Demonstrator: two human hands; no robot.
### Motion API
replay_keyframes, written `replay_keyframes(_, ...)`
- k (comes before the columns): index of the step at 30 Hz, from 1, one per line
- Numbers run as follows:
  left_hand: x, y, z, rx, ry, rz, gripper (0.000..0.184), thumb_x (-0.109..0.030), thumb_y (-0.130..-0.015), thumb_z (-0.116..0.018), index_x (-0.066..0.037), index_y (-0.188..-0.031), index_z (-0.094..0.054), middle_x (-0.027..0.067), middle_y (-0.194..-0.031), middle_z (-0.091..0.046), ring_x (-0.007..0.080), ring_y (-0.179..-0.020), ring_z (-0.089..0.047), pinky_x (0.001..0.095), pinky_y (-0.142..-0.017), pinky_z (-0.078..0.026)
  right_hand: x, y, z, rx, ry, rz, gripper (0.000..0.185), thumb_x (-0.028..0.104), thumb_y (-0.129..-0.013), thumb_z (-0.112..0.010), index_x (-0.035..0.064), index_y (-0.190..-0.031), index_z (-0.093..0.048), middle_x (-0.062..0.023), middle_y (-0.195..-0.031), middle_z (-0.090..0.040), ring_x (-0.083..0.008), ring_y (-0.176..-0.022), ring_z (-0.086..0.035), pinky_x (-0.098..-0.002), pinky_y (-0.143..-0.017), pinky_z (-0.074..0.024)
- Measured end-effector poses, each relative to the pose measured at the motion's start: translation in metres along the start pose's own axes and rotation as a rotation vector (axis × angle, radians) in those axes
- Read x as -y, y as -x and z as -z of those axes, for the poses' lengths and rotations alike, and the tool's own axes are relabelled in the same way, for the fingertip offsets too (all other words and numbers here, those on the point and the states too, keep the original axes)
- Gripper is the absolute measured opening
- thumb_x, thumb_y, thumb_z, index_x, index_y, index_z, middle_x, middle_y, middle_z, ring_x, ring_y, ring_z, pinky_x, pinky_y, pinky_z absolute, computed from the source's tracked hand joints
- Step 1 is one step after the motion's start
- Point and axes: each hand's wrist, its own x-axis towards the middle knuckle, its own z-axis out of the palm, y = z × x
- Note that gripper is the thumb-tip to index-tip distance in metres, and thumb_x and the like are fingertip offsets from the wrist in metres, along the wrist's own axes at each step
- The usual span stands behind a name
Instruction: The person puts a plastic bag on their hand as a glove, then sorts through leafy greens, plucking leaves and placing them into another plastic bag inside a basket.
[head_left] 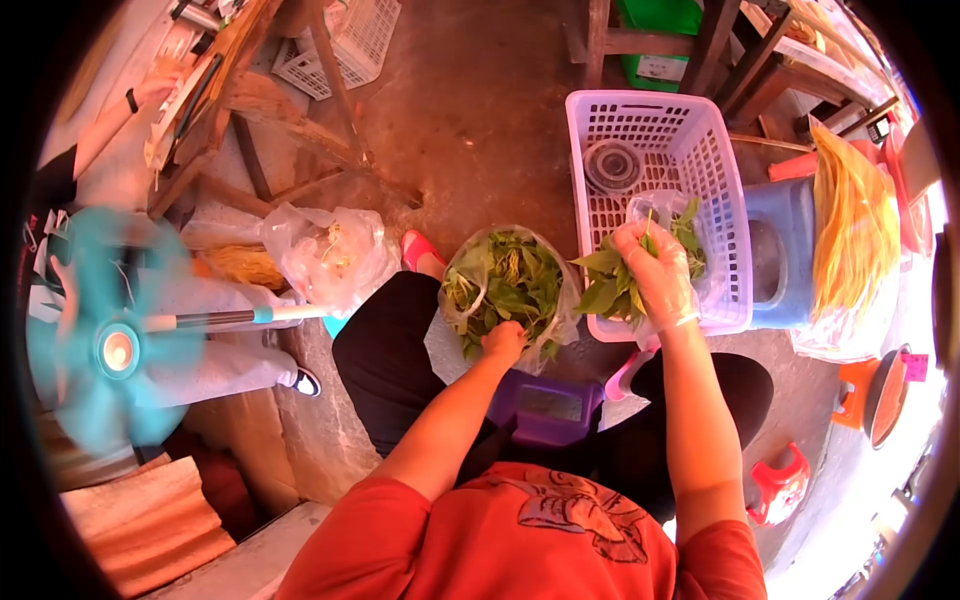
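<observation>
A clear plastic bag (566, 300) stands between my knees, full of green leafy stems (515, 275). My left hand (504, 343) is closed at the bag's near side, against the leaves; whatever its fingers hold is hidden. My right hand (657, 272), in a clear plastic glove, grips a bunch of leafy greens (610, 290) over the near left part of a pale lilac plastic basket (742, 225). Beside that hand, inside the basket, lies a clear bag with more green leaves (688, 232).
A purple container (545, 405) sits between my legs. Right of the basket are a blue container (785, 240) and yellow leaf-like sheets (850, 220). At left, a turquoise fan (118, 350) spins near another person's legs (240, 365). A plastic bag (335, 255) lies beside wooden legs.
</observation>
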Motion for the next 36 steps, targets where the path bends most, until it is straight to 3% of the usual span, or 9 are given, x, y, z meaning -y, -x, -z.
replay_keyframes(1,0.007,-0.004,-0.006,-0.219,0.105,-0.094,0.016,-0.018,-0.074,-0.07,-0.003,-0.078,-0.066,0.0103,-0.072,-0.064,0.0248,-0.073,-0.063,0.0383,-0.069,-0.047,0.0,-0.001,0.002,0.002,0.008,0.0,0.011,0.014,-0.083,-0.061,0.0036,-0.08,-0.061,0.0048,-0.072,-0.053,-0.004,-0.068,-0.044,-0.0206,-0.062,-0.0384)
replay_keyframes(4,0.001,0.007,0.025,-0.305,0.314,-0.283,0.016,-0.015,-0.071,-0.072,-0.002,-0.076,-0.065,0.0092,-0.067,-0.062,0.0211,-0.065,-0.06,0.0322,-0.06,-0.045,0.005,-0.001,0.002,-0.001,0.037,0.042,0.011,0.014,-0.083,-0.061,0.0037,-0.08,-0.061,0.0049,-0.072,-0.052,-0.0041,-0.067,-0.044,-0.0206,-0.062,-0.0383)
replay_keyframes(6,-0.008,0.025,0.051,-0.505,0.457,-0.444,0.017,-0.016,-0.073,-0.071,0.0,-0.071,-0.065,0.0084,-0.068,-0.06,0.0227,-0.063,-0.058,0.0343,-0.061,-0.046,0.007,0.001,0.001,-0.012,0.046,0.062,0.011,0.015,-0.083,-0.061,0.0038,-0.08,-0.061,0.005,-0.071,-0.052,-0.0042,-0.067,-0.044,-0.0207,-0.061,-0.0383)
replay_keyframes(11,-0.022,0.064,0.098,-0.612,0.808,-0.363,0.013,-0.012,-0.075,-0.069,0.0,-0.076,-0.065,0.0074,-0.068,-0.061,0.0176,-0.06,-0.057,0.0296,-0.058,-0.044,0.007,0.007,-0.009,0.019,0.047,0.104,0.012,0.015,-0.082,-0.063,0.0035,-0.079,-0.061,0.0048,-0.07,-0.052,-0.0045,-0.066,-0.044,-0.0221,-0.061,-0.0394)
replay_keyframes(15,-0.041,0.106,0.127,-0.752,0.681,-0.396,0.01,-0.012,-0.076,-0.067,-0.002,-0.075,-0.065,0.0079,-0.067,-0.061,0.0177,-0.059,-0.057,0.0286,-0.059,-0.042,0.03,0.034,-0.026,0.098,0.434,0.385,0.014,0.015,-0.079,-0.066,0.0026,-0.084,-0.063,-0.0055,-0.076,-0.064,-0.0144,-0.069,-0.059,-0.0299,-0.068,-0.0471)
replay_keyframes(18,-0.057,0.142,0.144,-0.876,0.41,-0.586,0.011,-0.014,-0.076,-0.068,-0.005,-0.072,-0.064,0.0066,-0.067,-0.061,0.0201,-0.058,-0.056,0.0306,-0.063,-0.039,0.033,0.042,-0.035,0.209,0.756,0.995,0.017,0.018,-0.077,-0.067,0.0044,-0.086,-0.064,-0.0097,-0.075,-0.063,-0.0246,-0.07,-0.061,-0.0355,-0.068,-0.0485)
replay_keyframes(23,-0.072,0.174,0.146,-0.883,0.382,-0.665,0.01,-0.012,-0.076,-0.068,-0.004,-0.072,-0.063,0.0073,-0.066,-0.061,0.0197,-0.057,-0.055,0.0297,-0.061,-0.038,0.018,0.055,-0.046,0.356,1.15,0.818,0.027,0.022,-0.074,-0.067,0.0082,-0.097,-0.063,-0.0121,-0.082,-0.063,-0.0291,-0.082,-0.059,-0.039,-0.075,-0.0465)
replay_keyframes(29,-0.073,0.179,0.15,-0.57,0.757,-0.601,0.007,-0.003,-0.081,-0.064,0.003,-0.079,-0.063,0.0007,-0.072,-0.061,0.0049,-0.062,-0.052,0.0203,-0.057,-0.04,0.021,0.064,-0.031,0.301,0.917,0.959,0.023,0.019,-0.075,-0.064,0.0078,-0.094,-0.062,-0.0128,-0.085,-0.063,-0.0317,-0.084,-0.059,-0.0408,-0.077,-0.0463)
replay_keyframes(36,-0.07,0.179,0.154,-0.378,0.996,-0.515,0.01,-0.007,-0.081,-0.066,0.001,-0.077,-0.064,-0.005,-0.063,-0.053,0.0014,-0.054,-0.04,0.0185,-0.049,-0.03,0.041,0.057,-0.001,0.066,0.765,0.462,0.018,0.015,-0.08,-0.06,0.0028,-0.093,-0.058,-0.0179,-0.084,-0.06,-0.0374,-0.082,-0.058,-0.0426,-0.071,-0.0457)
